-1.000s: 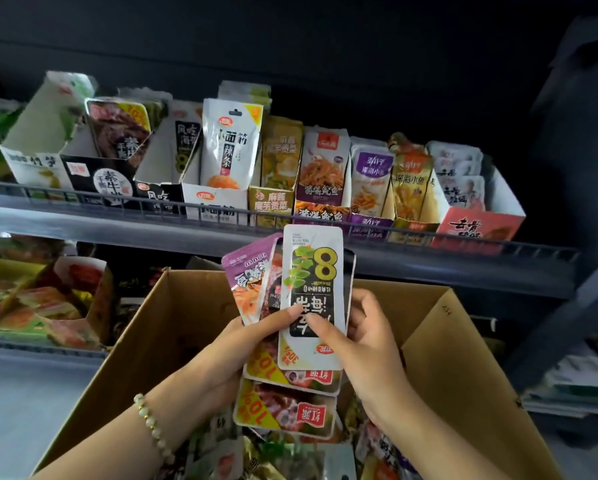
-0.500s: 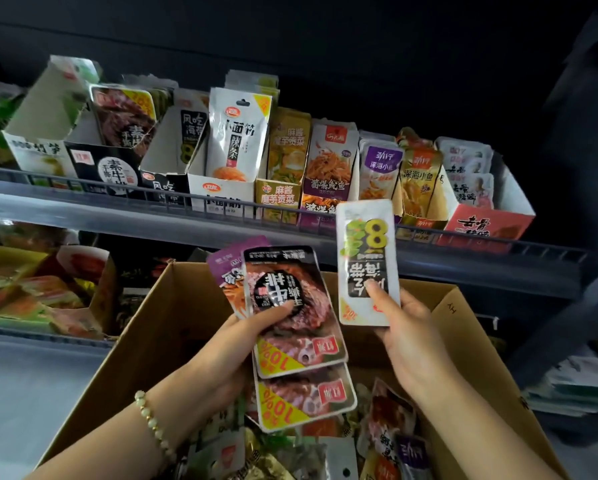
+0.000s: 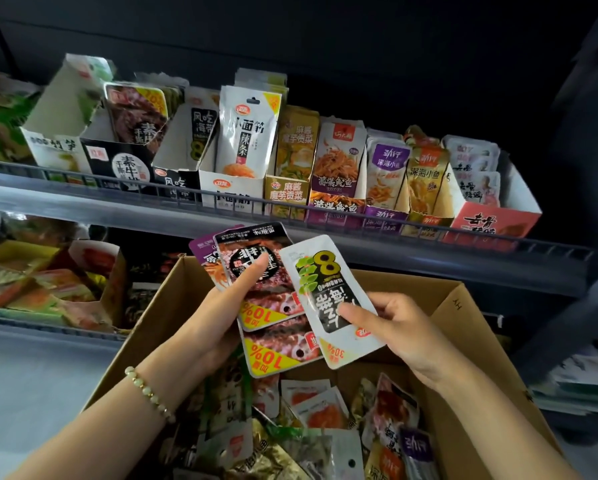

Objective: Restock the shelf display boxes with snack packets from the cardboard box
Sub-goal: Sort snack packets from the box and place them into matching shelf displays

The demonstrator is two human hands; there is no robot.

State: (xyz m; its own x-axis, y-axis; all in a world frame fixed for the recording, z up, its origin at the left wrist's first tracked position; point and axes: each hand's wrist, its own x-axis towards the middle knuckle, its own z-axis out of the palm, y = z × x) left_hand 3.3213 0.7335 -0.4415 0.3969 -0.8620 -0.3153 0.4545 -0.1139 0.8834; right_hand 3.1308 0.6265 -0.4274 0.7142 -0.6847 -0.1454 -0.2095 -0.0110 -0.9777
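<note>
Above the open cardboard box [image 3: 470, 306], the left hand [image 3: 214, 330] has its grip clamped on a fan of packets [image 3: 266, 299] — thumb across the fronts, likely so the labels show — while the right hand [image 3: 398, 327] pinches 1 white packet [image 3: 328, 296] marked 8 at their edge, probably singled out for its matching display box [image 3: 181, 164]. That stands on the wire-fronted shelf [image 3: 82, 202] beyond the cardboard box, up and left; loose packets [image 3: 311, 407] lie inside the cardboard box — the room behind is dark.

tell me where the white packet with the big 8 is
Head view, centre: the white packet is pinched in the right hand, above the cardboard box, just right of the dark packets in the left hand.
</note>
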